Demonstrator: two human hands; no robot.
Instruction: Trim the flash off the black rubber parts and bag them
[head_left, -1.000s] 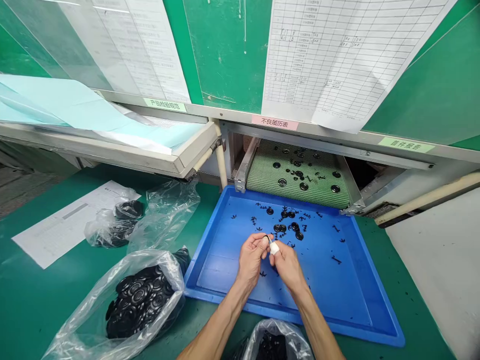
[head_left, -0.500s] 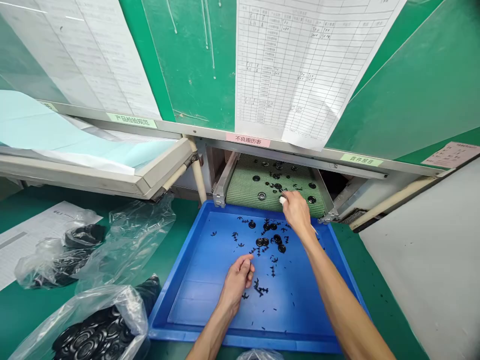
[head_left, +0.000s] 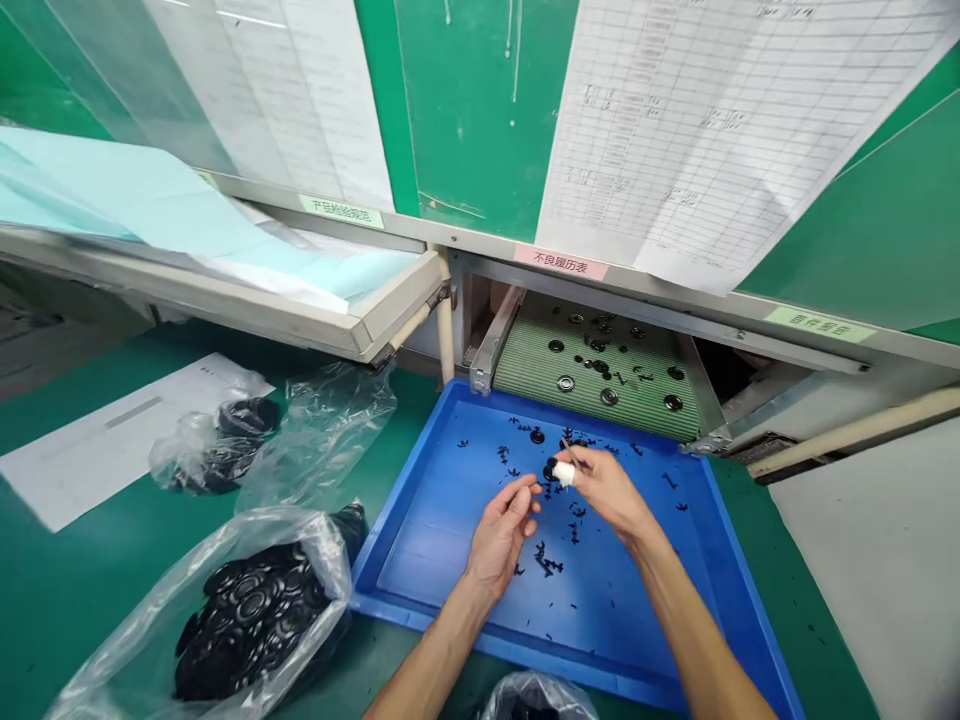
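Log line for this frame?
right hand: taped fingers at black ring | left hand: open, over blue tray | green mesh belt: black rings lying on it

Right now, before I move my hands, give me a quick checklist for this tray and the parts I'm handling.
Left hand free, holding nothing: ok.
Right hand firmly on the black ring: cannot tell, the fingertips crowd it.
White tape on the right fingertip in place: ok.
Blue tray under both hands: ok.
Tray free of loose black scraps: not ok, they lie scattered.
Black round parts inside the clear plastic bag: ok.
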